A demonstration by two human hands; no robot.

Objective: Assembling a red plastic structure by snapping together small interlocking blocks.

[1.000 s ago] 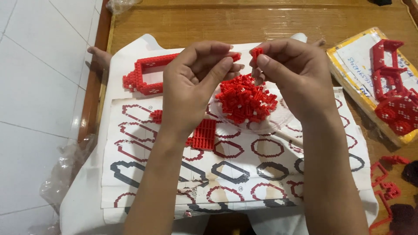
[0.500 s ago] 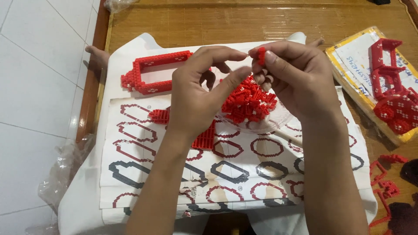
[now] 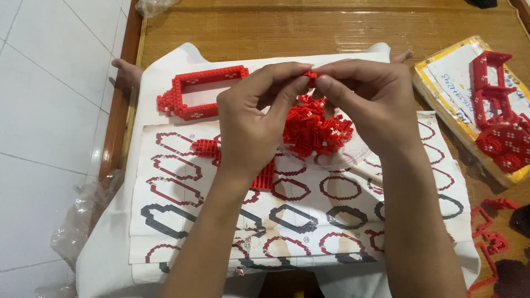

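far left: clear plastic bag (image 3: pixel 77 221) lying crumpled at the table edge. red rectangular brick frame (image 3: pixel 200 91) sitting on white paper, open in the middle, studs showing white. instruction sheet (image 3: pixel 287 221) w/ red and black oval outlines spreading under both arms.

left hand (image 3: pixel 251 124) pinching closed, thumb and forefinger meeting right hand (image 3: pixel 367 105) at centre top; both are gripping one tiny red brick piece (image 3: pixel 311 74), held up in the air above the pile. piece mostly hidden by fingertips, only a small red bit showing.

below it: heap of loose red bricks (image 3: pixel 316 129) lying in a clear dish. right edge: yellow-rimmed box (image 3: pixel 450 105) carrying more built red sections (image 3: pixel 499 118).
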